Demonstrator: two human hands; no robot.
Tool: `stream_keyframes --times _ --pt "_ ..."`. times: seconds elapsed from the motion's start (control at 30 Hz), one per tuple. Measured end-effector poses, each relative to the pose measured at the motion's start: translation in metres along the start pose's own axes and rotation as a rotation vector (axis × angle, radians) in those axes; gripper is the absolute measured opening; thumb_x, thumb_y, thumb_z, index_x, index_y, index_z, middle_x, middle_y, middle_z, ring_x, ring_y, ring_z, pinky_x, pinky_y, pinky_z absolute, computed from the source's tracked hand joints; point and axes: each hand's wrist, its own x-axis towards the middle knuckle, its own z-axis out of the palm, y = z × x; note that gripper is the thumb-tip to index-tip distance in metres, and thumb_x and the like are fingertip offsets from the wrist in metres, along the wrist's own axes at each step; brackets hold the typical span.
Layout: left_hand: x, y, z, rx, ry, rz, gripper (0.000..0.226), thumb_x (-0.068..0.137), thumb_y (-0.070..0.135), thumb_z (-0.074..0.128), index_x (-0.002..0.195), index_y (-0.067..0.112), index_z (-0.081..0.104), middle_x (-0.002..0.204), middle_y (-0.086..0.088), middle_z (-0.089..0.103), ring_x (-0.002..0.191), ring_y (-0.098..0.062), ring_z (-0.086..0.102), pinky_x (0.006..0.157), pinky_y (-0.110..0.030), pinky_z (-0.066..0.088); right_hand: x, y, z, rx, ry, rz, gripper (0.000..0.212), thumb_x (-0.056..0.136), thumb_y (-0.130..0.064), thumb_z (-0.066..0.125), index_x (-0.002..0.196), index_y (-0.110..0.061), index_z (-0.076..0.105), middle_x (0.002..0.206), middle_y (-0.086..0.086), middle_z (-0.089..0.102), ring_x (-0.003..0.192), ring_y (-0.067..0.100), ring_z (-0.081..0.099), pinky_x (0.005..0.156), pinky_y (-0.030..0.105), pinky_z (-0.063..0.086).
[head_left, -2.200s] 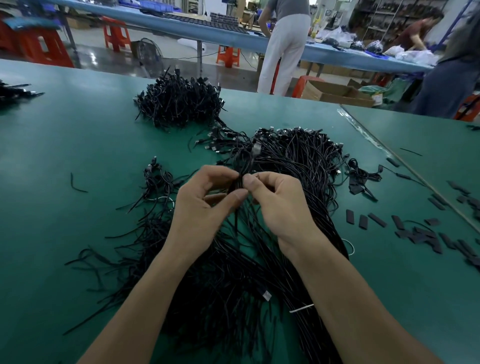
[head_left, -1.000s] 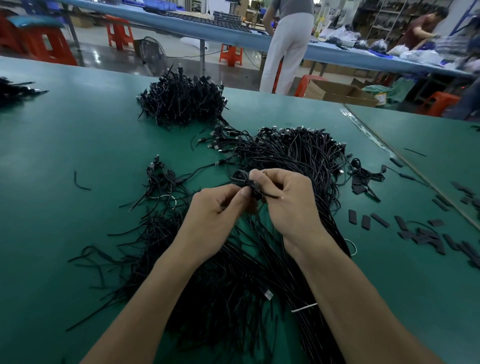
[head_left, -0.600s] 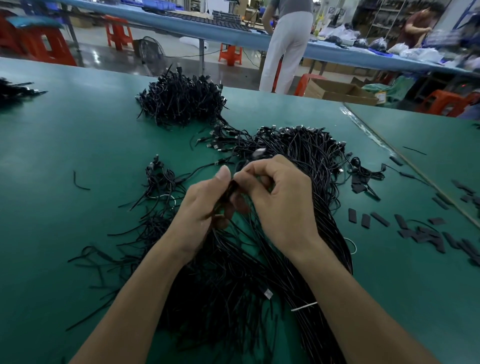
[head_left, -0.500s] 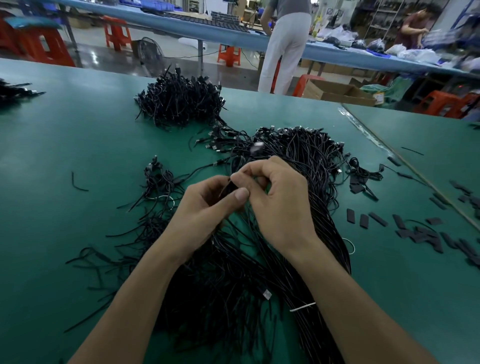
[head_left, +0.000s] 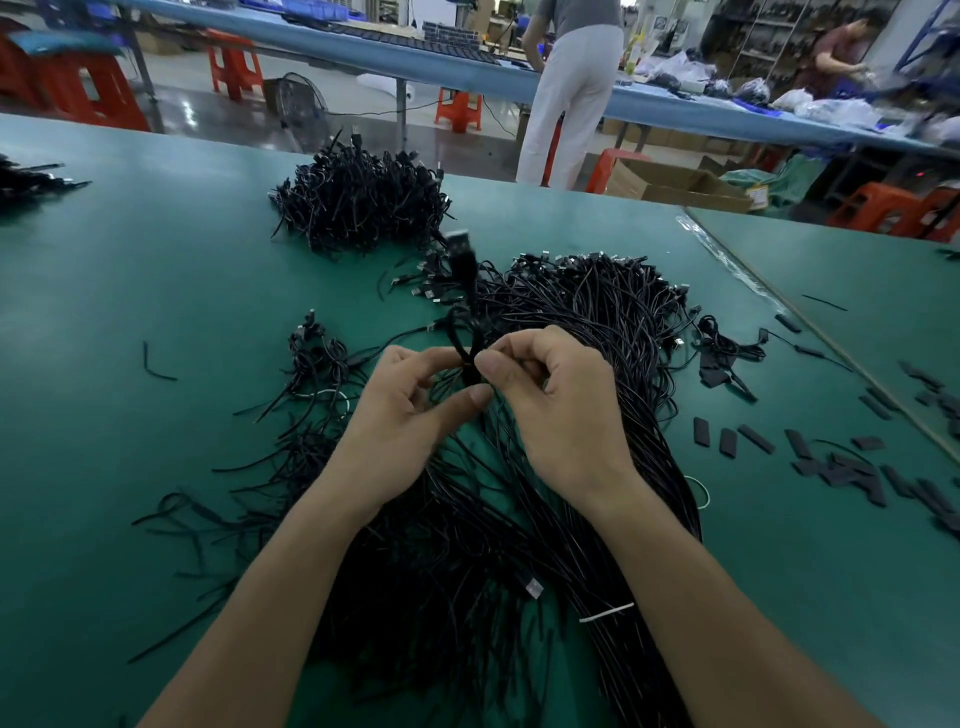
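My left hand (head_left: 400, 415) and my right hand (head_left: 561, 410) meet over a big bundle of long black cables (head_left: 587, 332) on the green table (head_left: 130, 291). Between their fingertips both hands pinch one folded black cable (head_left: 464, 317). Its looped part rises above the fingers, and its plug end (head_left: 460, 243) sticks up, blurred. The cable's loose tail hangs below the hands into the bundle.
A pile of coiled black cables (head_left: 358, 200) lies at the back. A few tied cables (head_left: 319, 356) and loose black ties (head_left: 208, 514) lie left. Short black sleeve pieces (head_left: 831, 462) are scattered right. People stand at a blue bench (head_left: 467, 62) behind.
The folded cable now stands up above my fingers with its plug end raised; half a second ago it was tucked low between both hands. My hands stayed close together.
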Motion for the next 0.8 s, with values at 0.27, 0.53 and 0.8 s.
stream_keyframes --times 0.27,0.53,0.8 --pt "-0.002 0.0 0.001 -0.008 0.128 0.134 0.031 0.088 0.003 0.072 0.105 0.029 0.074 0.076 0.006 0.072 0.064 -0.012 0.068 0.058 -0.022 0.052 -0.004 0.008 0.008 0.224 -0.102 0.149 0.013 0.095 -0.019 0.066 0.086 -0.014 0.073 0.08 0.008 0.073 0.074 0.016 0.064 0.077 0.042 0.057" --pt "0.001 0.009 0.0 -0.308 0.102 0.191 0.036 0.096 0.002 0.051 0.116 0.029 0.064 0.104 -0.001 0.077 0.107 -0.019 0.07 0.095 -0.036 0.055 -0.007 0.016 0.008 0.218 -0.149 0.268 0.02 0.095 -0.028 0.066 0.086 -0.011 0.071 0.079 0.027 0.065 0.065 0.029 0.052 0.066 0.05 0.051" --pt "-0.007 0.015 0.0 -0.287 0.004 0.187 0.034 0.089 0.018 0.07 0.12 0.024 0.057 0.072 -0.004 0.075 0.072 -0.019 0.074 0.075 -0.025 0.058 -0.015 0.022 0.012 0.467 -0.04 0.446 0.022 0.097 -0.021 0.062 0.084 -0.007 0.072 0.061 -0.007 0.067 0.058 0.002 0.062 0.059 0.018 0.051"
